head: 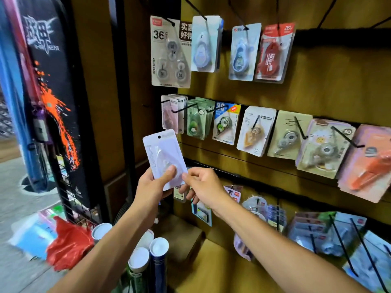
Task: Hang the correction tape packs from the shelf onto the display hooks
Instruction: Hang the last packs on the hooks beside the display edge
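Progress: many packs already hang on the display hooks (300, 130) in three rows across the wooden panel (317, 92); one pack is in the hands and is not yet on a hook, so I judge the task is in the middle or later. How many packs remain on the shelf I cannot tell, the shelf itself is not clearly in view.
Pack in hand: a white correction tape pack (164, 157), held in front of the left end of the middle row, below the pink packs (171, 115) on the leftmost hook there, and apart from them.
Long axis: it runs from bottom to top, tilted a little, with the top leaning to the left.
Which way it points: the hanging hole is at the upper end, and the clear blister side faces the camera.
Left hand (152, 185): it grips the lower part of the pack, thumb on the front, fingers behind.
Right hand (203, 187): it pinches the lower right edge of the pack with thumb and forefinger.
What is left: to bring the hole to the tip of a hook and slide the pack on, then any further packs.
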